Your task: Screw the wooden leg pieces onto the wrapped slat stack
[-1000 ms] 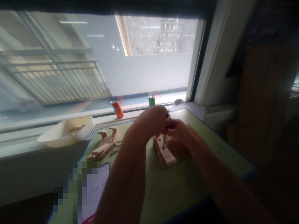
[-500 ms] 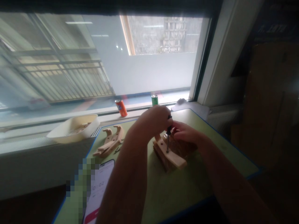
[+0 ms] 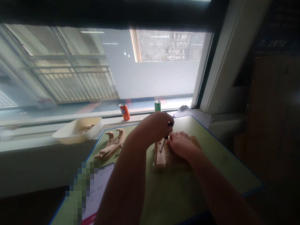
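My left hand (image 3: 157, 126) is closed around the dark handle of a screwdriver (image 3: 163, 145). Its shaft slants down and the tip meets a hole in a pale wooden bar (image 3: 161, 160). That bar belongs to a wooden assembly (image 3: 195, 141) lying on the table, with a shiny, see-through edge beside the bar. My right hand (image 3: 182, 144) lies over the assembly just right of the screwdriver, its fingers bent and gripping it from above. The underside of the assembly and the right fingertips are partly hidden.
Curved wooden pieces (image 3: 112, 144) lie at the table's left, with small metal parts (image 3: 117, 153) beside them. A phone (image 3: 100, 187) lies nearer. A cream basin (image 3: 78, 129), an orange can (image 3: 124, 112) and a green can (image 3: 157, 106) stand along the window side.
The wooden assembly has turned and settled flatter on the table. My right hand has moved from beside the screwdriver to on top of the assembly. The screwdriver now leans more.
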`<state>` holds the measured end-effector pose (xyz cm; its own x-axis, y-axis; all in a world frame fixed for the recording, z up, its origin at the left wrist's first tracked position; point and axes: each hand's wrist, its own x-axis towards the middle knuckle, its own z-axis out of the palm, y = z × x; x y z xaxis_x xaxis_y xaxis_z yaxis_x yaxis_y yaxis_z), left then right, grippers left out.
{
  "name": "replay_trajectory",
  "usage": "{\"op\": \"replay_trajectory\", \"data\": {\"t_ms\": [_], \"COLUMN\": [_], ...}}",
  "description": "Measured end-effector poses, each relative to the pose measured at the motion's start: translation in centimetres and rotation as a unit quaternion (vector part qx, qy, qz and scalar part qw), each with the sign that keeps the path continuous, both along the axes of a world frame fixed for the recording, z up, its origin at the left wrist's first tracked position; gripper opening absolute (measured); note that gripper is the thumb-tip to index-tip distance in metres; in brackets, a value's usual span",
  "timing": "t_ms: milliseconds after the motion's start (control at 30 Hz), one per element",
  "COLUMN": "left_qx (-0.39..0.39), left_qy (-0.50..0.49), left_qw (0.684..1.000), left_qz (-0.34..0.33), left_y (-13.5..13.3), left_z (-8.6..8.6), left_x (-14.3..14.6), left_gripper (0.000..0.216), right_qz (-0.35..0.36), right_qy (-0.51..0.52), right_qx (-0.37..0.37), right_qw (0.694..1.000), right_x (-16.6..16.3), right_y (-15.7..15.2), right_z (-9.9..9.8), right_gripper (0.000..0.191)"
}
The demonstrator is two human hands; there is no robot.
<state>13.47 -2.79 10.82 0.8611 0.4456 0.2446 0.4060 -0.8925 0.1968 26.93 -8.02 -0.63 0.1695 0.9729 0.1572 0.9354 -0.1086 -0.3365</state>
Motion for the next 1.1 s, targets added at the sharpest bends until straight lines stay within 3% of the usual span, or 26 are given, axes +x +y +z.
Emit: {"op": "replay_trajectory", "data": {"t_ms": [100, 167, 267, 300, 367, 700, 900, 1100], "left_qx": [-0.011, -0.025, -0.043, -0.044, -0.036, 0.002, 0.057, 0.038], "left_qy": [-0.004, -0.001, 0.011, 0.013, 0.013, 0.028, 0.054, 0.067], "left_qw": [0.999, 0.999, 0.999, 0.999, 0.999, 0.998, 0.997, 0.997], "left_qz": [0.031, 0.030, 0.025, 0.025, 0.032, 0.060, 0.012, -0.008], "left_y": [0.8, 1.1, 1.1, 1.1, 1.1, 0.5, 0.5, 1.5], "left_z": [0.3, 0.6, 0.8, 0.8, 0.7, 0.8, 0.2, -0.2], "left_x": [-1.3, -2.0, -2.4, -2.4, -2.3, -1.6, -0.4, -0.5], "left_gripper": [0.022, 0.022, 0.021, 0.021, 0.021, 0.032, 0.030, 0.027], "right_qz": [-0.013, 0.004, 0.117, 0.158, 0.198, 0.179, 0.157, 0.132], "right_qy": [-0.001, 0.059, 0.279, 0.339, 0.385, 0.370, 0.309, 0.317], "right_qx": [0.034, 0.102, 0.180, 0.176, 0.152, 0.137, 0.147, 0.138], "right_qw": [0.999, 0.993, 0.936, 0.910, 0.888, 0.902, 0.927, 0.929], "right_x": [-0.3, -0.4, -0.8, -0.9, -1.0, -0.5, -0.4, -0.7], "right_y": [-0.3, -0.5, -0.8, -0.9, -0.9, -0.1, -0.5, -0.2], "right_z": [0.7, 1.2, 1.9, 2.0, 2.1, 1.8, 2.2, 2.1], "right_gripper": [0.030, 0.032, 0.035, 0.032, 0.027, 0.027, 0.028, 0.027]}}
